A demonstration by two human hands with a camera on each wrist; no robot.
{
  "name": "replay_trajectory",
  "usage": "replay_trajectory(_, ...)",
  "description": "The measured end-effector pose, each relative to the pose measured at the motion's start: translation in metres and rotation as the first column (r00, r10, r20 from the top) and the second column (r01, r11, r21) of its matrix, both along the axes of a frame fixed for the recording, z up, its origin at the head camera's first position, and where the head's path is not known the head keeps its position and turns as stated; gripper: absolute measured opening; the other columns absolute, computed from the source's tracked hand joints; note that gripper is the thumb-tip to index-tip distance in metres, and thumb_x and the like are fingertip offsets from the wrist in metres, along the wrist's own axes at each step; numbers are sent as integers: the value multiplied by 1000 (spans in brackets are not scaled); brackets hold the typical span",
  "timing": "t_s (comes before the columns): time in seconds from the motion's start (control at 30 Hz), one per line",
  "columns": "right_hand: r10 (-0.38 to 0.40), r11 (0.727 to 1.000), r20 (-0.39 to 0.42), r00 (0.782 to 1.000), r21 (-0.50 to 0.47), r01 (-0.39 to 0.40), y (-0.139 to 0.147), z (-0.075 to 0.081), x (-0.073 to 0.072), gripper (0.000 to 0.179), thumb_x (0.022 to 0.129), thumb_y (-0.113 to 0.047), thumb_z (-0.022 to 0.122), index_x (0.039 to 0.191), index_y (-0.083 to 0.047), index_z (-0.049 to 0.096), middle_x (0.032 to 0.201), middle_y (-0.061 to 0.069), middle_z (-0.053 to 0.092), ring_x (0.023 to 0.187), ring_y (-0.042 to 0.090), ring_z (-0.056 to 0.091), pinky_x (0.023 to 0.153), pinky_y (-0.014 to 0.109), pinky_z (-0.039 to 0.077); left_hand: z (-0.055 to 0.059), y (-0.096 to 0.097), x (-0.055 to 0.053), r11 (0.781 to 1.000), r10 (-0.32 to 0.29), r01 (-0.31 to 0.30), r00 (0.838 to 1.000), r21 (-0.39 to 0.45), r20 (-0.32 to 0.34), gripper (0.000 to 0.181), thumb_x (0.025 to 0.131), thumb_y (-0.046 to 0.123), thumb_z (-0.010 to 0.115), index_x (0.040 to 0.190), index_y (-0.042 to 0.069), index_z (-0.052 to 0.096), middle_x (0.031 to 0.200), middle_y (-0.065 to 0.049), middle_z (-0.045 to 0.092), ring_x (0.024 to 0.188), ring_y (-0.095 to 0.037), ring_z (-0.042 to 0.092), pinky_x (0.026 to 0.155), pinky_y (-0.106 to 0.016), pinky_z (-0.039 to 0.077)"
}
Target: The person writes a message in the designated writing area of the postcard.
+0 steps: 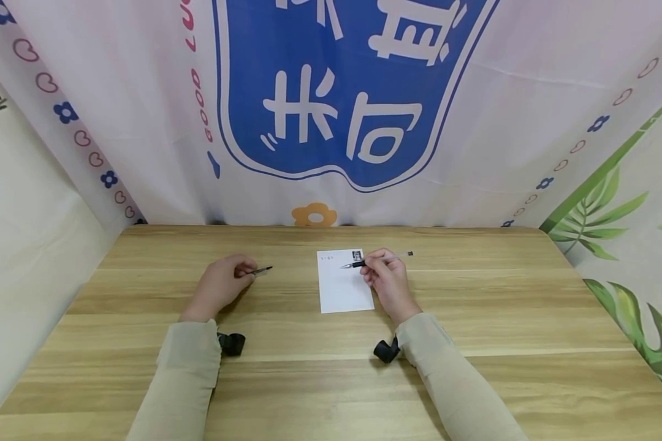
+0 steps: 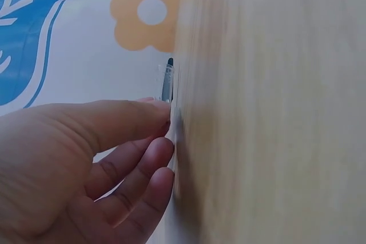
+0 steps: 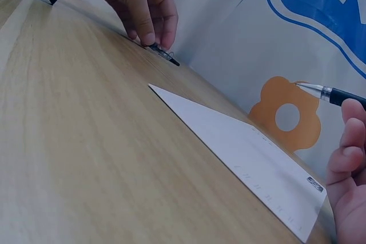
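Note:
In the head view my right hand (image 1: pixel 387 278) holds a gel pen (image 1: pixel 355 264) with a clear barrel and black grip. Its bare metal tip points left, above the white sheet of paper (image 1: pixel 344 288). That paper lies on the table, with a small dark printed square in its top right corner and faint marks along the top. Left of it, my left hand (image 1: pixel 223 282) pinches a clear pen cap (image 2: pixel 165 81) with a dark end, close to the tabletop. In the right wrist view the pen tip (image 3: pixel 311 89) stands apart from the paper.
The wooden table (image 1: pixel 287 386) ends at a hanging printed cloth (image 1: pixel 165 177) behind it. A black wrist camera (image 1: pixel 233 344) sits by the left sleeve and another black camera (image 1: pixel 386 351) by the right. Leaf-patterned wall covering (image 1: pixel 590 214) borders the right side.

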State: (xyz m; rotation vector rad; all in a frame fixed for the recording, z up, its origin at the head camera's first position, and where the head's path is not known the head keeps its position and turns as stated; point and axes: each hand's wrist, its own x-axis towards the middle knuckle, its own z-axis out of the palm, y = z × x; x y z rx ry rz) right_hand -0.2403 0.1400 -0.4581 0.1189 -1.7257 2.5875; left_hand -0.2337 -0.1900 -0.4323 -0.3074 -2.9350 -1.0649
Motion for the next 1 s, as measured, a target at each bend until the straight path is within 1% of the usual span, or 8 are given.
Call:
replay_trajectory(0.17, 3, 1000, -5, 1000, -3, -3, 0, 1, 0, 11, 96, 2, 55, 89, -4, 60, 71, 6, 63, 61, 12, 54, 55, 20, 42, 3, 4, 0, 1000, -21, 21, 1000, 11, 1, 18, 97, 3, 65, 113, -2, 70, 106, -17, 71, 97, -31, 66, 88, -49, 53)
replay_trajectory(0.37, 4, 1000, 0, 1000, -8, -4, 0, 0, 0, 6, 96, 4, 54, 92, 3, 58, 70, 6, 63, 61, 12, 54, 54, 19, 42, 4, 9, 1, 999, -43, 43, 999, 21, 13, 17, 98, 5, 65, 114, -1, 70, 106, -16, 71, 97, -31, 66, 88, -49, 54)
replay_trajectory(0.43, 3, 1000, 0, 1000, -2, -3, 0, 0, 0, 5, 96, 4, 54, 93, 5, 57, 71, 5, 63, 61, 12, 54, 55, 19, 43, 5, 10, 1, 998, -54, 54, 999, 24, 4, 17, 98, 5, 65, 113, -1, 70, 106, -16, 71, 97, -31, 66, 88, -49, 54)
replay_trajectory(0.63, -1, 1000, 4, 1000, 9, 1, 0, -2, 0, 6, 95, 0, 60, 94, 6, 57, 72, 5, 63, 62, 12, 55, 55, 20, 43, 9, 16, 4, 995, -79, 79, 997, 55, 4, 18, 98, 5, 65, 115, -2, 70, 107, -16, 72, 98, -31, 67, 89, -49, 55)
replay_trajectory(0.77, -8, 1000, 5, 1000, 16, 8, 0, -2, 0, 9, 94, -2, 64, 95, 4, 57, 73, 5, 63, 63, 13, 55, 56, 19, 43, 13, 24, 5, 991, -105, 103, 994, 87, 15, 19, 99, 6, 64, 116, -1, 70, 109, -14, 71, 100, -30, 66, 90, -48, 55)
replay_trajectory(0.87, -12, 1000, 4, 1000, 16, 12, -1, -1, 0, 3, 95, 1, 61, 93, -1, 59, 73, 5, 63, 64, 13, 56, 56, 20, 44, 15, 30, 5, 986, -137, 135, 991, 100, 11, 18, 99, 6, 64, 115, 0, 71, 109, -13, 71, 101, -28, 66, 91, -47, 55)
replay_trajectory(1.0, -13, 1000, 10, 1000, 12, 13, -1, 0, 0, 11, 95, 3, 58, 90, -6, 60, 73, 5, 63, 65, 15, 56, 56, 20, 44, 18, 41, 7, 980, -169, 168, 986, 109, -3, 17, 99, 6, 65, 113, 1, 72, 109, -11, 71, 100, -27, 66, 90, -46, 56)
